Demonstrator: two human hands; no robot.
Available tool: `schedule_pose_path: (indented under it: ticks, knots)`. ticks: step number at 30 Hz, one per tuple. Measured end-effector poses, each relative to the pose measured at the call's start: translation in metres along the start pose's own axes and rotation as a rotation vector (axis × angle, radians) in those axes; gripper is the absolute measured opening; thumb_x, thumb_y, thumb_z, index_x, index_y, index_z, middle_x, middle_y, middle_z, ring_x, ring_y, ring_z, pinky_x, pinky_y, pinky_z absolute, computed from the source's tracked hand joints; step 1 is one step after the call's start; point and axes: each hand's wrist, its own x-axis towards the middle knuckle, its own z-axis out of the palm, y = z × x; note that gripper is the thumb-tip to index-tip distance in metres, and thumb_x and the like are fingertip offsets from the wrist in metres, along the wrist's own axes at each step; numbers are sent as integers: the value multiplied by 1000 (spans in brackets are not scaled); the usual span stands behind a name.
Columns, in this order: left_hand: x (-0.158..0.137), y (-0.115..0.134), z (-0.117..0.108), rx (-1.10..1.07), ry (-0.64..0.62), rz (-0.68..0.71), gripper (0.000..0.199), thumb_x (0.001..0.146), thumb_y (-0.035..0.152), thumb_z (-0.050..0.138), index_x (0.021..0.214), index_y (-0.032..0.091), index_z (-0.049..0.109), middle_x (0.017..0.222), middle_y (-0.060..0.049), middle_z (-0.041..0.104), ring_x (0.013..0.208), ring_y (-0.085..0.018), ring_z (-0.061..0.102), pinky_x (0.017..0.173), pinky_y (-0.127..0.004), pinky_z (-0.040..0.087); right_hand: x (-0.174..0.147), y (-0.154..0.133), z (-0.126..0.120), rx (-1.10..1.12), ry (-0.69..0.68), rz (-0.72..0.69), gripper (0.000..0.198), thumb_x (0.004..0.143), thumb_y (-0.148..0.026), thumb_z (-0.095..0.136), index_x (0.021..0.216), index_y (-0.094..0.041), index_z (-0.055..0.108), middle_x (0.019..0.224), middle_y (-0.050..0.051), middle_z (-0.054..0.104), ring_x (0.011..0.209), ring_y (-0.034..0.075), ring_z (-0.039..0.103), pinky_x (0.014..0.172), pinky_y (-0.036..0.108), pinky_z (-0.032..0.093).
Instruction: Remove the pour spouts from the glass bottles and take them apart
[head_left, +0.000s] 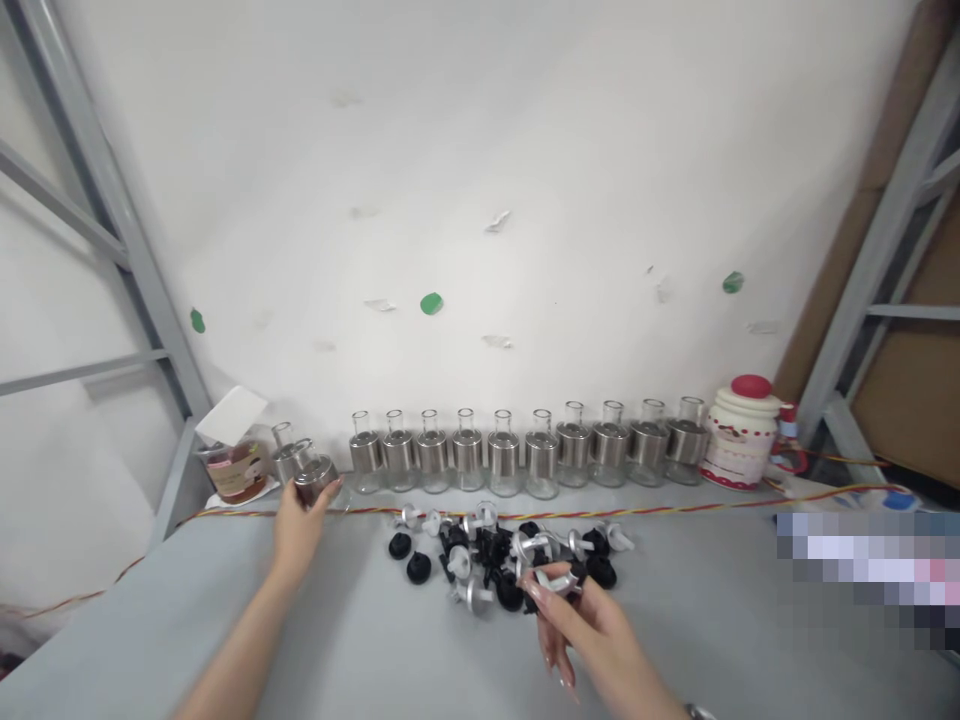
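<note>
While a labelled tub (244,468) sat at the far left of the grey table (375,650), one spare bottle (286,462) with a metal sleeve stood just beside it. Left hand (297,525) had thumb and fingers wrapped round the gripped bottle (316,482), long axis near upright, neck tipped left; couldn't tell if its base touched down. Next came a row of ten sleeved bottles (467,452), upright along the wall (555,200), red-yellow cord (360,511) in front. Loose black and silver pieces (491,548) lay heaped before that row, between the hands, right hand much nearer. Right hand (596,622) pinched a silver-and-black piece (559,583); from there the gripped bottle was left and farther out, across the heap. Lidded jar (741,440) ended the row at right.
</note>
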Motion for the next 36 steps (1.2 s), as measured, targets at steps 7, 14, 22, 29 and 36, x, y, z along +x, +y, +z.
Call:
schedule_pose_path:
  ticks: [7, 14, 22, 29, 36]
  knots:
    - [0, -9, -5, 352, 5, -1, 64, 64, 57, 51, 106, 9, 54, 84, -13, 56, 91, -36, 49, 77, -45, 37, 0, -2, 0, -14, -8, 24, 49, 62, -60, 56, 80, -15, 46, 37, -7, 49, 27, 6, 39, 29, 16, 31]
    - [2, -26, 1, 451, -138, 11, 52, 71, 46, 47, 108, 9, 54, 64, -6, 57, 73, -29, 57, 67, -36, 42, -1, -2, 1, -18, -19, 25, 49, 62, -61, 55, 80, -16, 45, 38, -7, 48, 28, 6, 40, 28, 16, 30]
    - [4, -32, 8, 444, -74, 44, 57, 71, 42, 47, 114, 5, 42, 76, -7, 61, 76, -24, 59, 68, -31, 44, -1, 2, 1, 4, -13, 11, 45, 66, -57, 55, 80, -16, 46, 40, -7, 48, 30, 6, 40, 29, 15, 31]
    - [-2, -31, 13, 521, -81, 121, 49, 69, 38, 49, 107, 7, 52, 87, -12, 55, 93, -31, 50, 82, -39, 39, 2, 10, -1, -34, -8, 48, 50, 63, -58, 56, 86, -15, 49, 41, -7, 46, 32, 7, 41, 30, 16, 32]
    - [-10, 3, 3, 495, -61, 185, 42, 71, 34, 48, 104, 8, 54, 88, -14, 52, 96, -35, 46, 85, -46, 34, 6, 6, -2, -111, 76, 36, 38, 59, -40, 67, 86, -15, 56, 54, -4, 50, 38, 7, 41, 33, 18, 33]
